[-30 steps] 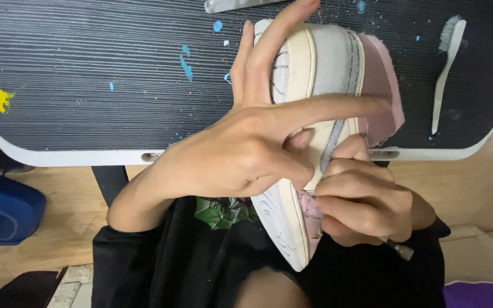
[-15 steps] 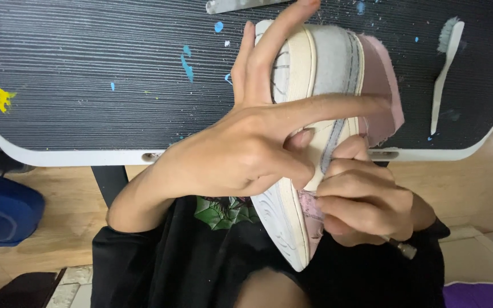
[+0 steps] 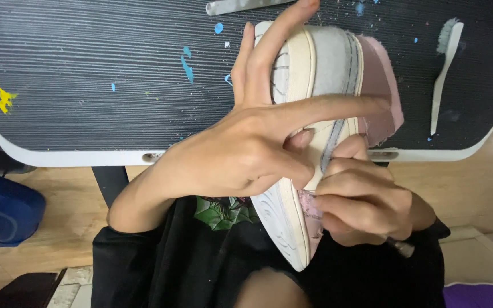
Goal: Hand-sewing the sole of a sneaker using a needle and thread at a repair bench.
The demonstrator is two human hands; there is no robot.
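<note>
Sneaker (image 3: 315,114), white-soled with grey and pink panels, held on its side above the near edge of the table (image 3: 75,154), toe out over the ribbed dark surface, heel down over the lap. Gripped from the left by the left hand (image 3: 241,154): thumb and curled fingers pressed on the cream sole edge, index finger stretched across the sole toward the pink panel, two more fingers raised along the toe. Clasped from the right, just at the near edge, by the right hand (image 3: 360,202), fist closed tight around a thin tool (image 3: 400,246); only a short metal end visible below the knuckles, working tip hidden against the pink side of the shoe. Nearest of all, black shirt (image 3: 201,268) with a green and white printed patch (image 3: 223,211), partly covered by the left forearm and the heel. No packages or signs visible.

Low at the left, below the table, blue rounded object (image 3: 1,211) on the wooden floor; purple patch (image 3: 480,294) at the bottom right corner. Dark table leg (image 3: 109,182) under the near edge.

Farther out on the surface: yellow paint splash (image 3: 1,96) near the left edge, blue streak (image 3: 186,65) and small blue dots toward the middle. White-handled brush (image 3: 443,68) lying lengthwise near the right edge, bristles far, well apart from the shoe. Flat grey metal strip (image 3: 241,5) at the far edge, cut off by the frame.
</note>
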